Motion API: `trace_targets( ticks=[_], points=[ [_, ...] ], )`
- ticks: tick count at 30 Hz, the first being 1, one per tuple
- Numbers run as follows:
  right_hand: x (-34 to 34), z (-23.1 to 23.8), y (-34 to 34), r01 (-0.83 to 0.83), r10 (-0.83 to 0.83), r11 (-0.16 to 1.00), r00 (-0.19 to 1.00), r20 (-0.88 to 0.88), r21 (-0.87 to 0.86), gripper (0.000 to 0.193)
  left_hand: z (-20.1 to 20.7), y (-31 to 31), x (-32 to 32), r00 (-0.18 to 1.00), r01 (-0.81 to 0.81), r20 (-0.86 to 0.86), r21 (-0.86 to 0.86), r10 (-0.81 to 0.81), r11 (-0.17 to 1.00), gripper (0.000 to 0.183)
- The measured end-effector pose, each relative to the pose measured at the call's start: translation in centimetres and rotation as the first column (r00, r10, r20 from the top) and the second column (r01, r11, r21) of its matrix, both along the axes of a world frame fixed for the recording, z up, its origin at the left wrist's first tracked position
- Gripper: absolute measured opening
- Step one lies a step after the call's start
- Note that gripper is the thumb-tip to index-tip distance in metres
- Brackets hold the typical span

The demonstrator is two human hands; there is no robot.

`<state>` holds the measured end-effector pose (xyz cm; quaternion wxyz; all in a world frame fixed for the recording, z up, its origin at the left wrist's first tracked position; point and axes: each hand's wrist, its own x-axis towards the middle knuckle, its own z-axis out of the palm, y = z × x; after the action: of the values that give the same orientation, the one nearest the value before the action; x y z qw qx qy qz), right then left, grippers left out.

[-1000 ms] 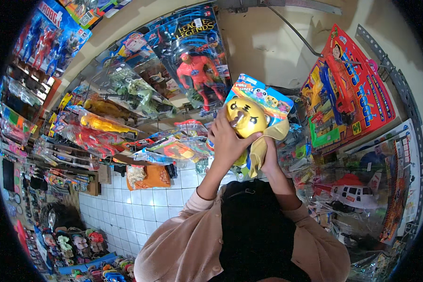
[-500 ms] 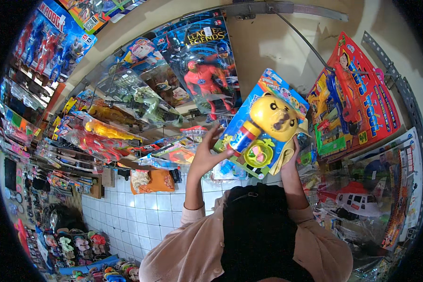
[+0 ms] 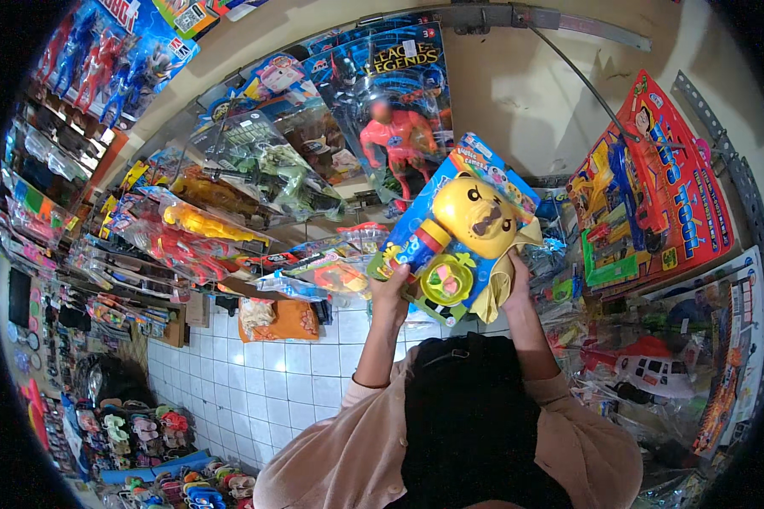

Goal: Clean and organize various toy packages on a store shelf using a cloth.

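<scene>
Between my two hands, in front of my chest, is a carded toy pack (image 3: 472, 214), tilted on a blue backing card. A yellow animal head, a bottle in blue, red and yellow, and a round yellow-green piece are mounted on it. My left hand (image 3: 389, 291) grips its lower left edge, thumb in front. At the lower right edge, my right hand (image 3: 519, 284) holds the card together with a pale yellow cloth (image 3: 494, 294). Part of the right hand's fingers is hidden behind cloth and card.
Behind the pack, a red figure pack (image 3: 399, 136) hangs from the rack. A red toy tool set (image 3: 645, 182) hangs on the right, above a bagged toy helicopter (image 3: 658, 371). Several bagged toys crowd the left. Sandals (image 3: 148, 433) stand low left beside the tiled floor (image 3: 255, 373).
The pack has come slightly lower and to the left relative to the rack. My left hand, with fingers spread along the edge before, now closes round the lower left corner.
</scene>
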<state>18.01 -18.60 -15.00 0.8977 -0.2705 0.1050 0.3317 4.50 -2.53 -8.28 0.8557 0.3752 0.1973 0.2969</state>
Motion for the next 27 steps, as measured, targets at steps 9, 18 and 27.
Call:
trace_targets(
  ticks=[9,18,27],
  points=[
    [1.0,0.2,-3.5,0.170,-0.168,0.976,0.985,0.032,-0.133,0.039,1.4,1.9,-1.6,0.994,-0.071,-0.070,0.191,0.086,0.979,0.044],
    [-3.3,9.4,0.1,0.506,-0.054,0.797,0.601,0.797,-0.328,0.031,2.6,2.0,-3.8,0.977,0.055,-0.214,0.290,0.009,0.956,0.049],
    [-10.7,13.3,7.3,0.550,0.511,0.787,-0.329,0.794,-0.279,0.037,1.6,3.5,-6.4,0.986,0.129,-0.154,0.447,-0.066,0.885,0.053]
  ],
)
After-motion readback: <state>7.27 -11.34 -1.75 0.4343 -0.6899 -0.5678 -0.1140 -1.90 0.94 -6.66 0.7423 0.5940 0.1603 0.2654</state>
